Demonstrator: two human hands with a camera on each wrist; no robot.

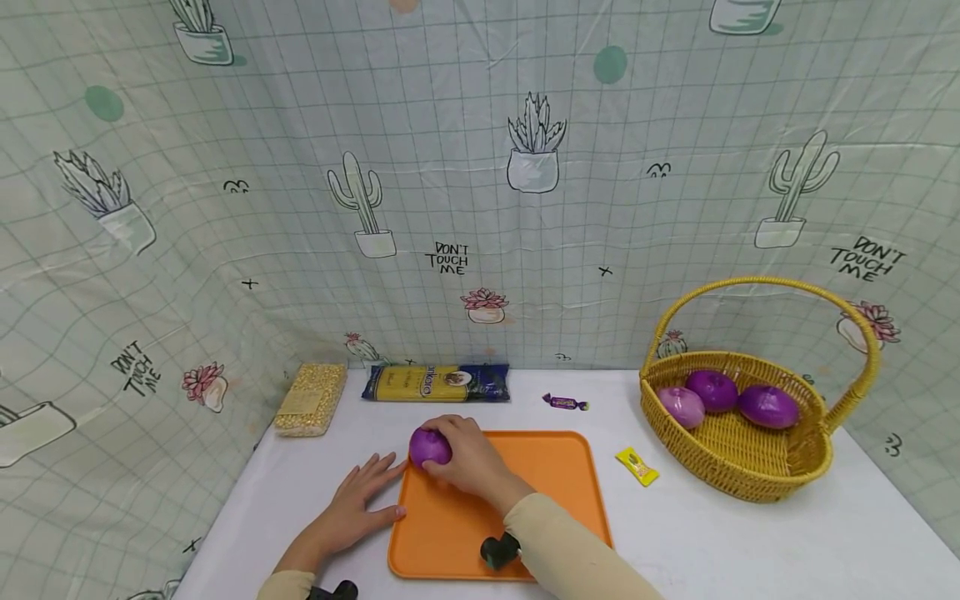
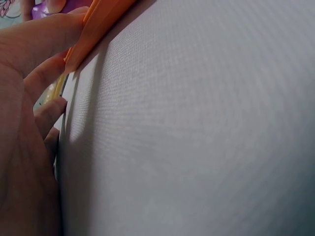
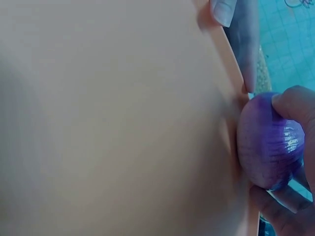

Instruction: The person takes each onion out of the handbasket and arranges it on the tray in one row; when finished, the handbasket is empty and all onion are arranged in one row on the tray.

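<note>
My right hand (image 1: pixel 467 457) grips a purple onion (image 1: pixel 429 447) at the far left corner of an orange tray (image 1: pixel 555 475). In the right wrist view the onion (image 3: pixel 269 141) sits against the tray's rim (image 3: pixel 231 64), with my fingers (image 3: pixel 295 105) curled round it. My left hand (image 1: pixel 358 505) lies flat on the white table, fingers straight, its thumb touching the tray's left edge. In the left wrist view the thumb (image 2: pixel 39 39) presses against the orange rim (image 2: pixel 93 27).
A yellow wicker basket (image 1: pixel 780 467) with three purple onions (image 1: pixel 712 390) stands at the right. A pasta packet (image 1: pixel 435 382) and a bag of grains (image 1: pixel 311 398) lie at the back. Two wrapped sweets (image 1: pixel 637 466) lie between tray and basket. A patterned cloth walls the table.
</note>
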